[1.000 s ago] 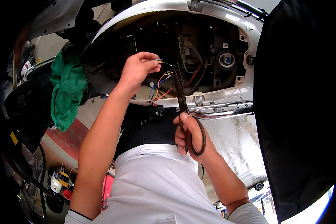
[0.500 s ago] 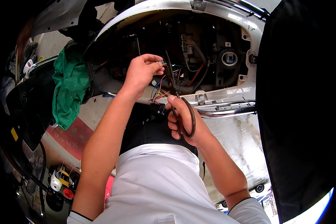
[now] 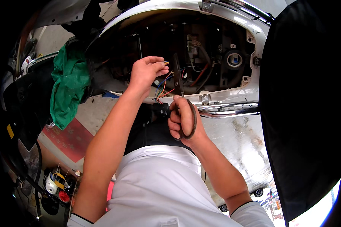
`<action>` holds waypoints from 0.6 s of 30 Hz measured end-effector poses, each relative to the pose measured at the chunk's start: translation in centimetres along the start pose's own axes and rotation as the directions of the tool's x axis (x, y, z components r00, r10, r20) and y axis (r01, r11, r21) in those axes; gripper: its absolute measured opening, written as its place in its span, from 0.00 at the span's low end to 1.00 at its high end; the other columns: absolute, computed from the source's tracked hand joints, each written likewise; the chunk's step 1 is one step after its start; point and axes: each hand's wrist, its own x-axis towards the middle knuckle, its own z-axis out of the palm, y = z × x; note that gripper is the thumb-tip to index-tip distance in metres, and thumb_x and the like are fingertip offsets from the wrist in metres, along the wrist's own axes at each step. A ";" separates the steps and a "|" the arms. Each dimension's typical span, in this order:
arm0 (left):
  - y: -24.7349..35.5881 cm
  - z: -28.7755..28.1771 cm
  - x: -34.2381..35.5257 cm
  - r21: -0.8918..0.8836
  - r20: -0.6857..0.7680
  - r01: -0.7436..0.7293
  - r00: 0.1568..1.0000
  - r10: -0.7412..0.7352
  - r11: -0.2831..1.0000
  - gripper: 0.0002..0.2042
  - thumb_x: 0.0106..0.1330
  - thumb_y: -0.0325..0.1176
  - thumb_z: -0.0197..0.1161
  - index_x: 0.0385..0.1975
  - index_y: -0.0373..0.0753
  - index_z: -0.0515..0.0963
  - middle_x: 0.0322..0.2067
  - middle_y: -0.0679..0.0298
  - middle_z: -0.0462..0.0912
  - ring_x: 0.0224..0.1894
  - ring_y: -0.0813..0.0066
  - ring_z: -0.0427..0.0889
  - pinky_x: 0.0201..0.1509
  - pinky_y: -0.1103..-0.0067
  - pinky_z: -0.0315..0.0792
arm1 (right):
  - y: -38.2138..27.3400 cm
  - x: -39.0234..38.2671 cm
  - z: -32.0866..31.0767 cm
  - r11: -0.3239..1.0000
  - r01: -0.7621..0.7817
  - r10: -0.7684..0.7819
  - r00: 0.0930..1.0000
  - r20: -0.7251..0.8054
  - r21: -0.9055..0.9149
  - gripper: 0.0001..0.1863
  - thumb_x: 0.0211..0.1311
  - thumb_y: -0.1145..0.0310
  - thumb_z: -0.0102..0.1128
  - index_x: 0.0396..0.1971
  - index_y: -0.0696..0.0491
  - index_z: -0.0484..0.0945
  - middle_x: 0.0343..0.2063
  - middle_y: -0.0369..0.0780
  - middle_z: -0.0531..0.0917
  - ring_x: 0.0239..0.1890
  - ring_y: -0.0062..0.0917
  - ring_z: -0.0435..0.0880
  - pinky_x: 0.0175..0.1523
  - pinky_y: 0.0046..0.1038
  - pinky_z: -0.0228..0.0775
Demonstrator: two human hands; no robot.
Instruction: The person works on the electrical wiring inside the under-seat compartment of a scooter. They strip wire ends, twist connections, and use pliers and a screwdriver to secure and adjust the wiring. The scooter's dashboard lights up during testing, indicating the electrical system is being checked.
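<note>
Over the open body of a vehicle, my left hand pinches a small bundle of thin coloured wires, whose short ends stick out past the fingertips. My right hand holds dark metal scissors by their loop handles. The blades point up and away, just right of the wire ends, and look closed together. Below the blades, loose red, blue and orange wires hang over the near rim. A small white connector lies among them, and a black cylindrical part sits beneath.
The white body frame surrounds a dark cavity with a round socket and cabling. A chrome rail runs along its near side. Green cloth hangs at left. A large black panel stands at right.
The scissor blades were spread around the wires and are now together, slightly to the right. The wire ends past my left fingertips look shorter. My left hand has barely shifted.
</note>
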 end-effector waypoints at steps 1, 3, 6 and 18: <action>0.2 -0.8 -0.3 -0.050 -0.035 -0.011 0.999 0.009 0.999 0.10 0.68 0.23 0.59 0.47 0.26 0.76 0.39 0.55 0.82 0.41 0.70 0.85 0.48 0.79 0.81 | 0.1 0.1 0.4 1.000 0.015 -0.015 1.000 -0.003 0.016 0.21 0.67 0.48 0.54 0.31 0.53 0.67 0.13 0.30 0.56 0.13 0.17 0.57 0.17 0.24 0.50; 0.1 -2.4 -1.4 -0.138 -0.086 -0.054 0.995 0.042 0.989 0.10 0.68 0.24 0.59 0.47 0.27 0.76 0.40 0.55 0.81 0.41 0.70 0.84 0.48 0.78 0.81 | 0.3 -0.1 0.4 0.998 0.040 -0.040 0.999 -0.002 0.039 0.20 0.67 0.48 0.53 0.32 0.52 0.67 0.14 0.31 0.57 0.14 0.19 0.58 0.19 0.26 0.54; 0.8 -7.3 -5.8 -0.141 -0.219 -0.196 0.962 0.163 0.970 0.10 0.69 0.26 0.59 0.46 0.29 0.76 0.39 0.57 0.81 0.39 0.71 0.84 0.44 0.78 0.81 | -0.1 -0.8 -0.2 0.994 0.097 -0.098 0.995 -0.015 -0.057 0.22 0.66 0.45 0.54 0.36 0.50 0.68 0.16 0.32 0.59 0.18 0.22 0.61 0.25 0.30 0.61; -13.9 -31.8 -2.3 -0.021 -0.631 -0.003 0.776 -0.011 1.000 0.13 0.63 0.25 0.61 0.47 0.32 0.71 0.40 0.55 0.79 0.40 0.66 0.83 0.44 0.74 0.78 | 2.1 -4.5 0.2 0.830 0.220 -0.246 0.969 0.018 -0.513 0.23 0.71 0.42 0.45 0.37 0.49 0.70 0.14 0.30 0.60 0.15 0.18 0.62 0.22 0.28 0.67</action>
